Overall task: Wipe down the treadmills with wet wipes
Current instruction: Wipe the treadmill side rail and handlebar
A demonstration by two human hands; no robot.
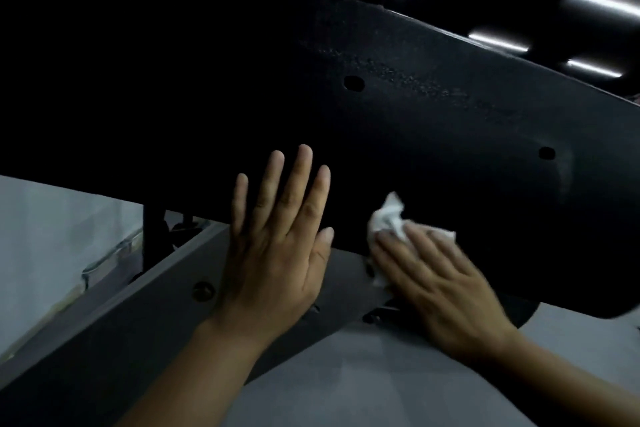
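Two hands meet one black treadmill panel (381, 114). Our left hand (277, 253) lies flat, fingers straight; our right hand (440, 288) presses one wipe (388, 218) under extended fingers.

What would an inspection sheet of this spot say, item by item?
Surface: black treadmill panel, speckled in places.
Job's things: white wipe, crumpled, pressed against the panel.
Clutter: nothing seen.
Hands: left hand lies flat on the panel, fingers straight; right hand presses the wipe, blurred.
Cables: nothing seen.
Surroundings: grey frame below the panel; strip lights at upper right.
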